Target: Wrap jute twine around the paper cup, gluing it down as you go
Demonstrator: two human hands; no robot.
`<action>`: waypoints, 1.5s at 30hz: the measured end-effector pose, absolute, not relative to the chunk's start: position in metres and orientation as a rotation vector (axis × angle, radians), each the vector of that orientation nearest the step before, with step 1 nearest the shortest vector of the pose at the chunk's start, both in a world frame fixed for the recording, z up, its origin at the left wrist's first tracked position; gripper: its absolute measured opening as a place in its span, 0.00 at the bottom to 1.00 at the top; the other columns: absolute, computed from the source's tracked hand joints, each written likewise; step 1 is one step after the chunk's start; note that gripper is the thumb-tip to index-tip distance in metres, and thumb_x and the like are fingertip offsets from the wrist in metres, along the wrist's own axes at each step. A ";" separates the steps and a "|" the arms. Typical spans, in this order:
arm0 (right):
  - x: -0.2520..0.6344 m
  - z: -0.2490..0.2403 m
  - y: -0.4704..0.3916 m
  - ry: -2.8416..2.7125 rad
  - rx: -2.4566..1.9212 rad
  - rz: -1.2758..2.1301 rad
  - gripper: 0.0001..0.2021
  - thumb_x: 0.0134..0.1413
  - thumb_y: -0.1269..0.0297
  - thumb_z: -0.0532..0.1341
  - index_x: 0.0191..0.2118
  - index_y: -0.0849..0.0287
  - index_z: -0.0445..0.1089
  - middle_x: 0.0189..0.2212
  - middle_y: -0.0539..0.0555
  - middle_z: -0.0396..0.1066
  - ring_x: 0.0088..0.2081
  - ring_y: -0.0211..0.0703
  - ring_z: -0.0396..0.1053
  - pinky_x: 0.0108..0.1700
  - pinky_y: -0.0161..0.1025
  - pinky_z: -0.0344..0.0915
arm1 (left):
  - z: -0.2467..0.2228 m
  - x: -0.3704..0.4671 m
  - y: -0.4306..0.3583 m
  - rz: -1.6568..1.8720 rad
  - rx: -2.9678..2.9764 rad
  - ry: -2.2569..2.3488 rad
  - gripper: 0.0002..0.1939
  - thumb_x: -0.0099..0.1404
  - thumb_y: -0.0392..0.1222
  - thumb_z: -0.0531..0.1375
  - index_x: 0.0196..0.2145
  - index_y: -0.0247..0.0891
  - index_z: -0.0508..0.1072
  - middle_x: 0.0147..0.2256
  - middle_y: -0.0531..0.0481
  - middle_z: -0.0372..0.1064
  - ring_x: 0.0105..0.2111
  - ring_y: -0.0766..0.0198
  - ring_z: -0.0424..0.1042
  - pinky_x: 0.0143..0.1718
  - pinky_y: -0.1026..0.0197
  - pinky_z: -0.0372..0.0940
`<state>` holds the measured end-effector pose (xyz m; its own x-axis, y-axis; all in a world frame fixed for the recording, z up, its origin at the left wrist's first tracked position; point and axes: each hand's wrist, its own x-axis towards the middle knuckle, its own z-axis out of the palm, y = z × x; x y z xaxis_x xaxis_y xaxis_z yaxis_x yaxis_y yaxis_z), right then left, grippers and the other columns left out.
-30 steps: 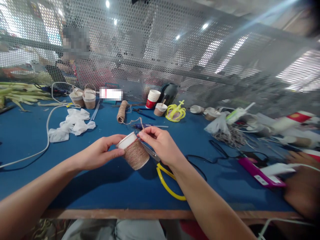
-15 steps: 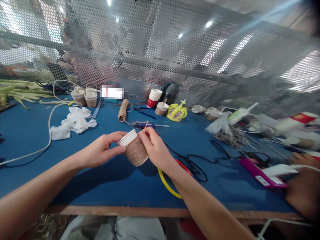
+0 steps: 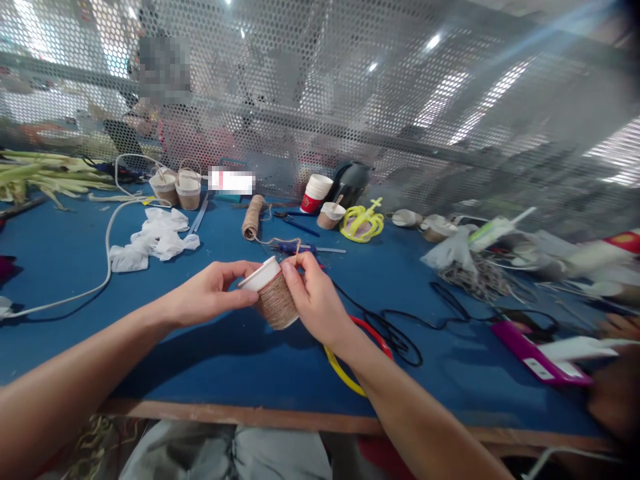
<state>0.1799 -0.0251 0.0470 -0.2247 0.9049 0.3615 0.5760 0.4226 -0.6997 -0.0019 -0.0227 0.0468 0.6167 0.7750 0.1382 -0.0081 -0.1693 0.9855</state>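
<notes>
"Inside the brown wooden front edge [image 3: 240,415], what's held?"

"A tilted white cup [image 3: 277,303] wrapped in brown twine, above the blue tabletop [image 3: 200,373]. The left hand [image 3: 213,293] pinches its rim."

"And the right hand [image 3: 317,297]?"

"Pinching a loose twine strand [image 3: 280,241] beside the rim. Red and yellow curved handles [image 3: 345,373] crowd its forearm [image 3: 400,393]; beyond, the strand reaches a brown twine roll [image 3: 253,217]. There seems more room leftward."

Across from me stands a grey perforated metal screen [image 3: 280,100]. On my left, long pale-green stalks [image 3: 55,175] lie beyond some crumpled white plastic [image 3: 163,235]. A yellow openwork crown [image 3: 363,225] sits before a dark rounded container [image 3: 353,181]; a flat magenta plastic block [image 3: 537,357] lies to my right.
</notes>
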 end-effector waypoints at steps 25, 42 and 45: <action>0.180 0.045 -0.026 -1.935 -1.255 0.515 0.07 0.57 0.61 0.47 0.32 0.58 0.56 0.29 0.53 0.63 0.30 0.40 0.63 0.34 0.39 0.60 | 0.042 0.000 -0.023 0.752 1.380 0.636 0.12 0.53 0.35 0.59 0.37 0.31 0.69 0.33 0.48 0.70 0.34 0.63 0.68 0.40 0.60 0.61; 0.175 0.039 -0.029 -2.022 -1.200 0.330 0.06 0.57 0.63 0.47 0.32 0.59 0.56 0.31 0.56 0.62 0.31 0.41 0.62 0.35 0.41 0.61 | 0.043 0.004 -0.025 0.771 1.388 0.724 0.06 0.53 0.37 0.57 0.31 0.31 0.67 0.27 0.50 0.70 0.30 0.64 0.70 0.37 0.61 0.63; 0.173 0.039 -0.031 -2.053 -1.200 0.298 0.06 0.56 0.64 0.47 0.32 0.58 0.55 0.31 0.56 0.62 0.31 0.42 0.62 0.35 0.41 0.61 | 0.041 0.006 -0.025 0.764 1.391 0.758 0.05 0.52 0.35 0.56 0.29 0.31 0.68 0.26 0.51 0.70 0.29 0.65 0.69 0.36 0.62 0.63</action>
<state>0.1731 -0.0313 0.0386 -0.3001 0.8282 0.4732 0.6598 0.5385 -0.5240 0.0058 -0.0248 0.0409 0.5556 0.8313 -0.0159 -0.0221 0.0338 0.9992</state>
